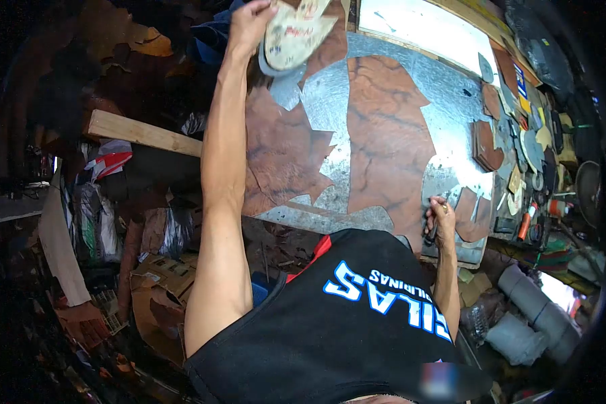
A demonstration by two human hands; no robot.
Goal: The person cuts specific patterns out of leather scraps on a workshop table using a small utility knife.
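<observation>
Left hand pinches pale template over table's far left part; rounded end points nearward, slightly left, long axis slanting far right. Right hand curls round dark object, near right edge of middle leather, whose long axis runs near to far.

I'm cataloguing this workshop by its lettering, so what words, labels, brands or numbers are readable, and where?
"GILAS": black shirt, upside down, partly curved by folds.
"PILIPINAS": same shirt, smaller letters.
Pale pattern piece in the left hand: red and dark handwriting, too unclear to quote.
Blue-and-white label and cardboard: markings too small or blurred.
</observation>
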